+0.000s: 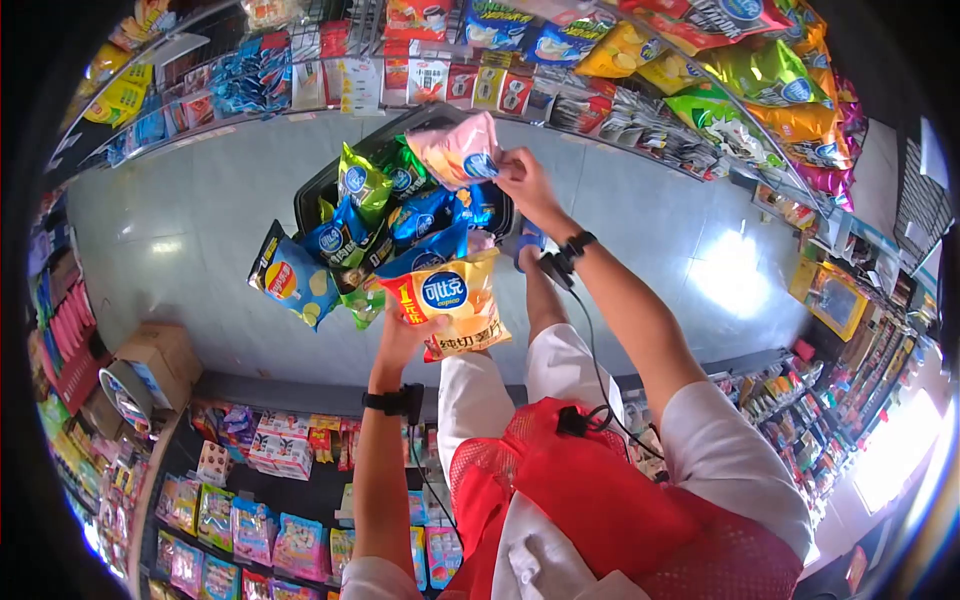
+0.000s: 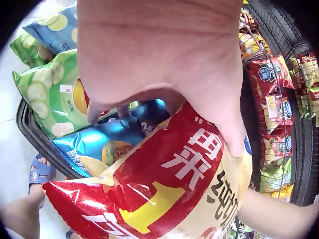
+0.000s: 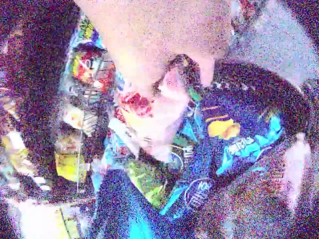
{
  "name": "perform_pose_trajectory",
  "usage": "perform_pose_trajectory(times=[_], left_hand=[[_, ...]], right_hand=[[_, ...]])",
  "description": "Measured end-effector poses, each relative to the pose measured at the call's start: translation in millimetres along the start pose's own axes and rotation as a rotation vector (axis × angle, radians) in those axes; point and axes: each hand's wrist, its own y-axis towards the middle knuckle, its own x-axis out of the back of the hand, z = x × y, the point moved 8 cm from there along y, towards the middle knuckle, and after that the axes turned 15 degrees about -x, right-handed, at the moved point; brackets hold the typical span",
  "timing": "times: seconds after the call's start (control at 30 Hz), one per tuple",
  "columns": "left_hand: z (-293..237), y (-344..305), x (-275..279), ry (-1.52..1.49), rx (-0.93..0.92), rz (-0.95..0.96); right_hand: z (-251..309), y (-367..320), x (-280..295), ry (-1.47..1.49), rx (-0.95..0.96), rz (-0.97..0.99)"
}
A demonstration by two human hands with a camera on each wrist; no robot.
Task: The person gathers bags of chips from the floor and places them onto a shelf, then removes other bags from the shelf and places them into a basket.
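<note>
My left hand [image 1: 401, 340] grips a yellow and red bag of potato chips [image 1: 462, 310] near the front of a black basket [image 1: 303, 205]. In the left wrist view the thumb lies over the red side of that bag. At the far side of the basket, my right hand [image 1: 527, 182] pinches a pink chip bag [image 1: 450, 150] by its right edge. Blue and green chip bags fill the basket, among them a bright green bag [image 1: 363, 187] and a blue cucumber-style bag [image 1: 293, 276] leaning out at the left. The right wrist view is very grainy.
Racks with hanging snack packets [image 1: 430, 80] and large chip bags [image 1: 765, 75] curve along the far side. Behind me stand low shelves of bagged sweets [image 1: 250, 530]. Cardboard boxes [image 1: 160, 365] sit at the left on the grey floor [image 1: 640, 250].
</note>
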Motion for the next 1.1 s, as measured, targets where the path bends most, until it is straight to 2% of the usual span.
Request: perform_pose_trajectory(times=[0.07, 0.17, 0.23, 0.27, 0.3, 0.33, 0.37, 0.47, 0.6, 0.63, 0.7, 0.73, 0.77, 0.87, 0.97, 1.1], left_hand=[[-9.5, -3.4, -4.4, 0.035, 0.037, 0.015], [-24.3, -14.7, -12.7, 0.058, 0.088, 0.037], [-52.4, -24.8, -26.0, 0.07, 0.045, 0.043], [-70.5, -24.7, -36.2, 0.077, 0.003, 0.06], [-89.3, -26.4, -48.7, 0.021, -0.066, 0.06], [-107.5, -29.6, -60.7, -0.041, -0.136, 0.07], [-124.2, -33.4, -70.4, 0.006, -0.185, 0.089], [-180.1, -46.4, -104.6, 0.064, -0.289, 0.11], [-256.0, -52.3, -157.8, 0.225, -0.395, 0.235], [-280.2, -55.1, -175.8, 0.234, -0.439, 0.228], [-319.4, -51.7, -212.5, 0.116, -0.562, 0.256], [-331.8, -45.4, -221.8, 0.424, -0.705, 0.353], [-351.3, -43.9, -238.4, 0.718, -0.87, 0.412], [-396.7, -43.0, -290.4, 0.295, -0.786, 0.406], [-444.1, -36.5, -335.3, 0.19, -0.83, 0.452], [-484.2, -19.7, -368.4, 0.731, -1.168, 0.408]], right_hand=[[24.5, -27.1, 24.2, 0.098, 0.021, 0.05], [65.9, -73.3, 60.0, 0.067, 0.082, 0.067], [97.5, -111.0, 81.0, 0.003, 0.029, 0.064], [107.4, -127.0, 93.6, -0.057, 0.124, 0.043], [132.0, -150.3, 105.0, -0.284, 0.213, 0.026], [166.3, -178.6, 113.0, -0.451, 0.428, -0.046], [196.4, -205.8, 124.6, -0.497, 0.58, -0.108], [265.8, -278.1, 170.8, -0.48, 0.73, -0.219], [318.6, -353.9, 240.4, -0.316, 0.835, -0.431], [330.5, -373.6, 253.7, -0.287, 0.854, -0.485], [359.2, -416.0, 275.4, -0.274, 1.007, -0.587], [372.9, -436.2, 287.1, -0.27, 1.082, -0.639], [384.8, -457.6, 298.0, -0.258, 1.163, -0.714], [403.4, -497.3, 333.7, -0.204, 1.33, -0.873], [417.4, -514.2, 367.0, -0.204, 1.381, -0.961], [426.1, -517.6, 399.9, -0.214, 1.414, -1.023]])
